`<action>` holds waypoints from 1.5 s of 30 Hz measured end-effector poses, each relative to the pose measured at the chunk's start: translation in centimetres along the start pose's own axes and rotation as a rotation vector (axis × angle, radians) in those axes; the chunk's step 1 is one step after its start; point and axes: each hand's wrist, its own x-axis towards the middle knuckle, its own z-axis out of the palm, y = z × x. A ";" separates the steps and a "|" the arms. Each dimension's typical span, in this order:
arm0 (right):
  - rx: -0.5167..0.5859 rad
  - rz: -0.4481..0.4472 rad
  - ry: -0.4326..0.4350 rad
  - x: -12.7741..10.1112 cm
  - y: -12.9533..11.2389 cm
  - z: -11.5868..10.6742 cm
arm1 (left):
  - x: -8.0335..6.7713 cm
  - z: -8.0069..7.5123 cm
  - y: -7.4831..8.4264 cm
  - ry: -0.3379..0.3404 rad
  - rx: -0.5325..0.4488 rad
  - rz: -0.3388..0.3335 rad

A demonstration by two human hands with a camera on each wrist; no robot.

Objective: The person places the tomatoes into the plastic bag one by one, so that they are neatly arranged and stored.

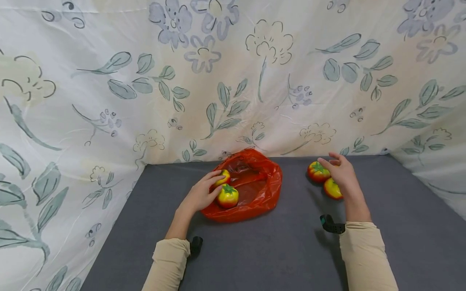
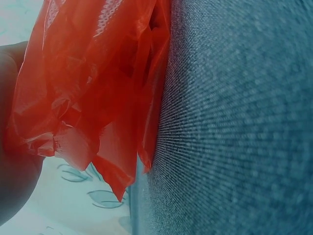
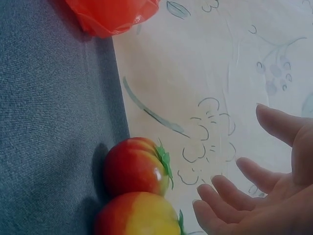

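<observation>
A red plastic bag [image 1: 271,190] lies with its mouth spread. Two red-and-yellow tomatoes with green leafy tops are at its left side, a rear tomato [image 1: 224,176] and a front tomato [image 1: 227,197]. My left hand [image 1: 201,193] reaches over the bag's left rim, fingertips and thumb against the tomatoes; whether it grips is unclear, since the bag [image 2: 83,88] hides the fingers in the left wrist view. My right hand [image 1: 342,176] hovers beside two more tomatoes, a rear one [image 3: 134,166] and a nearer one [image 3: 142,215]. Its fingers are spread, holding nothing.
A dark grey cloth [image 1: 262,254] covers the table. Behind and beside it hangs a flower-patterned curtain [image 1: 225,101]. Each wrist carries a black camera mount, such as the right mount [image 1: 332,224]. Bare cloth lies between the bag and the right-hand tomatoes.
</observation>
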 end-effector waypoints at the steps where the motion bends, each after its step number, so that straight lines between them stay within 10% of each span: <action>1: 0.001 0.004 0.000 0.0 0.0 0.0 | 0.0 0.0 -0.1 -0.001 0.002 -0.001; 11: 0.018 0.022 0.006 0.1 0.4 -0.8 | 0.0 0.1 -0.1 -0.011 -0.005 -0.002; 21: 0.007 0.028 0.090 6.5 7.1 -1.7 | 0.2 0.0 -0.2 -0.010 0.005 -0.007; 45: -0.017 0.013 0.170 11.9 13.9 -3.8 | 0.3 0.0 -0.1 -0.026 -0.003 -0.017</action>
